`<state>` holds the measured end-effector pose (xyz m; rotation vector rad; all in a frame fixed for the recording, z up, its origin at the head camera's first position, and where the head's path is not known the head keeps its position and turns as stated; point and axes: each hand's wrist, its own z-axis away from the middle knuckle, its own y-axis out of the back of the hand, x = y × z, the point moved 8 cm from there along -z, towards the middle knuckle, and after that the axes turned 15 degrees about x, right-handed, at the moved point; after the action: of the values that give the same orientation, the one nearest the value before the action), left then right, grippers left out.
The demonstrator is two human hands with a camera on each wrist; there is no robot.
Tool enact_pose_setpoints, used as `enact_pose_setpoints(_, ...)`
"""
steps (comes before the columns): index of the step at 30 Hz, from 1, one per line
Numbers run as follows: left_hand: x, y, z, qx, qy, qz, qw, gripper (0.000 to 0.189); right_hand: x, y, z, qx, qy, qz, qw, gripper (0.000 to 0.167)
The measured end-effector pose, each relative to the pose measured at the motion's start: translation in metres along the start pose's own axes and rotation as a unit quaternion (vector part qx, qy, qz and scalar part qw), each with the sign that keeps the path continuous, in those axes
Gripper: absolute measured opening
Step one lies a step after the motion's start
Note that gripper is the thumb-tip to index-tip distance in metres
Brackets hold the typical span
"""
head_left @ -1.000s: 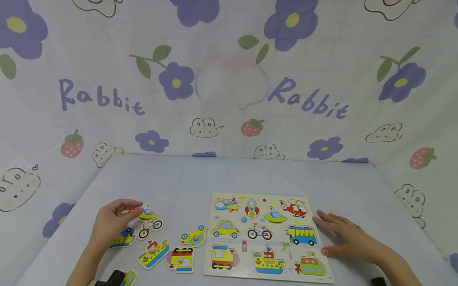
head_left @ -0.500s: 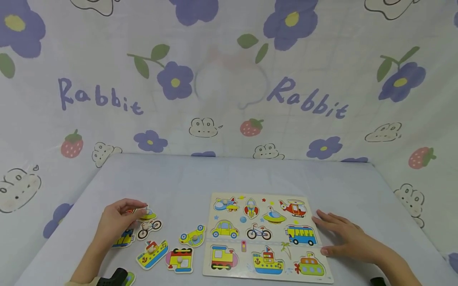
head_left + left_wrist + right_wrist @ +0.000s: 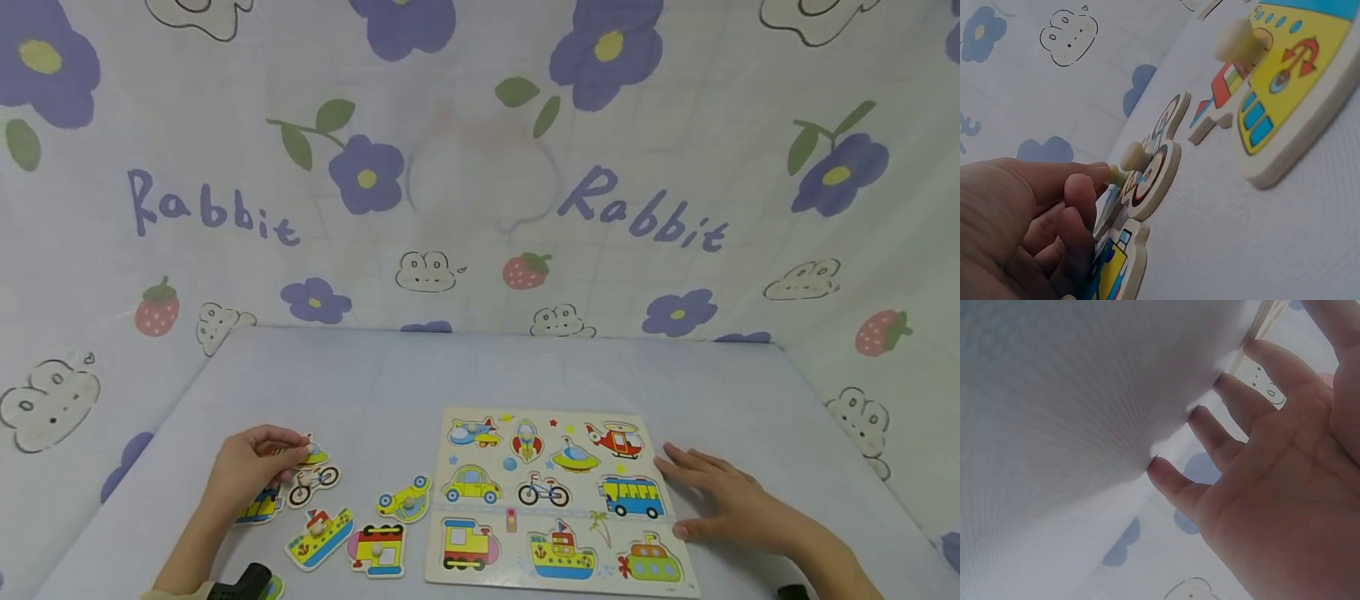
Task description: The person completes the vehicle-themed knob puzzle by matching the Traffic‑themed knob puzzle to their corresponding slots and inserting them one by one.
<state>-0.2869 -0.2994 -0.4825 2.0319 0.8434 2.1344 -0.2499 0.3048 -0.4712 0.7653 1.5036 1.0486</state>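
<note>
My left hand (image 3: 251, 467) is over the loose puzzle pieces at the left, thumb and fingertip pinching the knob of the flying saucer piece (image 3: 318, 455). In the left wrist view the fingertips meet at a small yellowish knob (image 3: 1115, 175), right behind the bicycle piece (image 3: 1159, 178). The bus piece (image 3: 262, 505) lies partly under this hand. My right hand (image 3: 731, 498) rests on the table, fingers spread, with fingertips and thumb at the right edge of the wooden puzzle board (image 3: 517, 527). In the right wrist view its fingertips (image 3: 1160, 465) press on the white cloth.
Between left hand and board lie the ship piece (image 3: 321, 538), the train piece (image 3: 377, 551) and an upside-down car piece (image 3: 405, 498). A green piece (image 3: 274, 587) shows beside the left wrist strap. Knobs stand on the board's plane (image 3: 476, 432) and rocket (image 3: 527, 439).
My left hand has shifted slightly right, from near a red piece onto the flying saucer piece, covering more of it. The right hand stays at the board's edge.
</note>
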Motion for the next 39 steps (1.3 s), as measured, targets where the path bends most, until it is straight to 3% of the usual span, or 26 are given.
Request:
enact_pose_setpoints(11,-0.0045,-0.0052,0.0015,-0.010,0.006,0.022,0.9997,0.035,-0.0051,0.0024,0.0028,0.000,0.001,-0.005,1.0000,0.096)
enact_pose_setpoints(23,-0.0030,-0.0062,0.0009,0.000,-0.005,-0.001,1.0000,0.035,-0.0027,0.0015,0.0021,-0.003,-0.014,-0.007,0.9999,0.098)
enact_pose_setpoints(39,0.0002,-0.0062,0.0006,-0.002,-0.009,0.009,0.9999,0.034,-0.0043,0.0019,0.0010,0.001,0.008,-0.006,0.9999,0.095)
